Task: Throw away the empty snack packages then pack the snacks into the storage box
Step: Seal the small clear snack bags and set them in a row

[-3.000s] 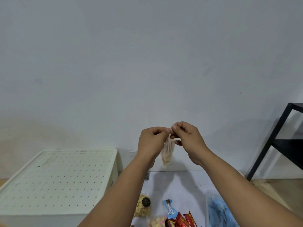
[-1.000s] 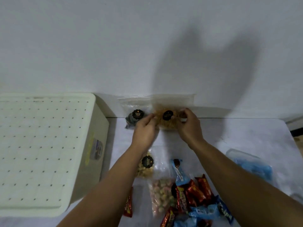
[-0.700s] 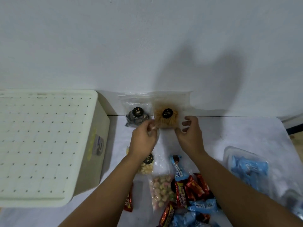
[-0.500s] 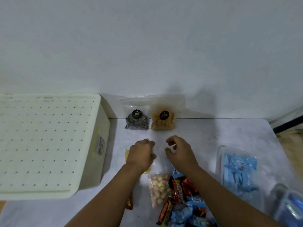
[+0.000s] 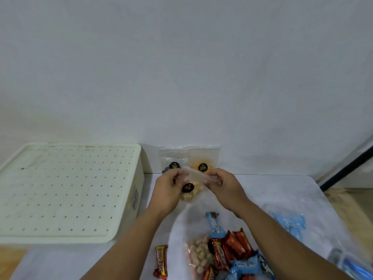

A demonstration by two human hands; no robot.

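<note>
I've got the left hand [image 5: 168,186] and right hand [image 5: 223,183] both pinched on the top edge of a clear pouch of pale nuts [image 5: 189,188], one hand per corner, bag lifted off the counter [image 5: 252,190] w/ contents hanging at the bottom. My guess: holding by the top strip is to press the zip seal closed or check it before packing, can't confirm which.

Two more pouches, a dark-snack pouch [image 5: 172,161] and an orange-snack pouch [image 5: 202,160], stand leaning against the wall [image 5: 181,67] at the back of the counter. Prob parked upright there so labels face me and they're sorted from the loose stuff.

Storage box [image 5: 66,190] sits to the left, perforated lid still on, so nothing's packed yet. Near me: a pile of candy bars [image 5: 232,251], a bag of pink/white balls [image 5: 196,253], a lone red bar [image 5: 160,261], blue wrapped packs [image 5: 290,223] on the right. Can't tell which wrappers, if any, are empties.
</note>
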